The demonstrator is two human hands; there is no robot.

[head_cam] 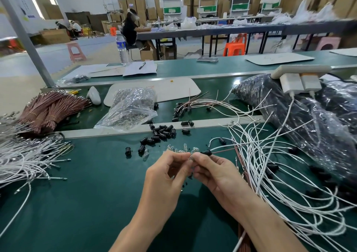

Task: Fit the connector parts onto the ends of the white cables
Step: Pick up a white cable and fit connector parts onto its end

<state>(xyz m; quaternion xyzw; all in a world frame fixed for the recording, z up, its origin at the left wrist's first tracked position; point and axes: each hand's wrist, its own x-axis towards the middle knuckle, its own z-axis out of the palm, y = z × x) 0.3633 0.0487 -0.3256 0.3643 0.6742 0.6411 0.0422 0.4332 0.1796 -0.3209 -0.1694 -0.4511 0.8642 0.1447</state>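
Observation:
My right hand pinches a black connector sleeve that sits on the end of a white cable paired with a brown wire. My left hand meets it fingertip to fingertip and pinches a small clear bulb at the sleeve's mouth. Several loose clear bulbs lie just beyond my fingers. A scatter of black sleeves lies further back on the green mat. Finished white cables pile up to the right.
A bundle of bare white cables lies at the left, brown wire bundles behind it. A clear bag of parts and large black-filled bags sit beyond the metal rail. A seated person works far back.

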